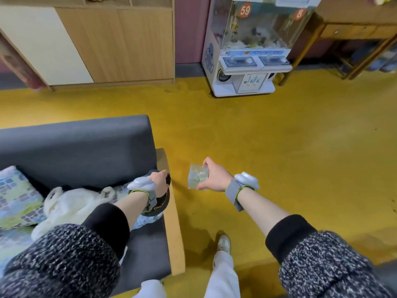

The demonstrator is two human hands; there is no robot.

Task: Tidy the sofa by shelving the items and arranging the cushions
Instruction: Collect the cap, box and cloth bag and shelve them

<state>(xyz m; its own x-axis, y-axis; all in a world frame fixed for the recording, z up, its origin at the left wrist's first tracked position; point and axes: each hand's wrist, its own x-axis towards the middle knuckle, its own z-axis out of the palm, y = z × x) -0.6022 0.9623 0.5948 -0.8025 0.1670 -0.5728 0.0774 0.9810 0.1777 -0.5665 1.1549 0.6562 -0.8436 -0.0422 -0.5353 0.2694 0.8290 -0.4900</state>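
The dark grey sofa (81, 147) with a wooden armrest (171, 222) fills the lower left. My left hand (160, 179) is closed around a black cap (162, 203) at the sofa's right end, above a patterned cushion (146, 221). My right hand (214, 178) holds a small clear box (197, 176) with pale contents out over the yellow floor, right of the armrest. A white plastic bag (71, 203) lies on the seat, and a second blue-and-green patterned cushion (17, 196) leans at the far left.
A wooden cabinet (116, 39) with shelf openings on top stands against the far wall. A white claw machine (249, 50) stands beside it, and a wooden table (354, 29) at the back right. Yellow floor (290, 158) stretches between. My foot (223, 244) is below.
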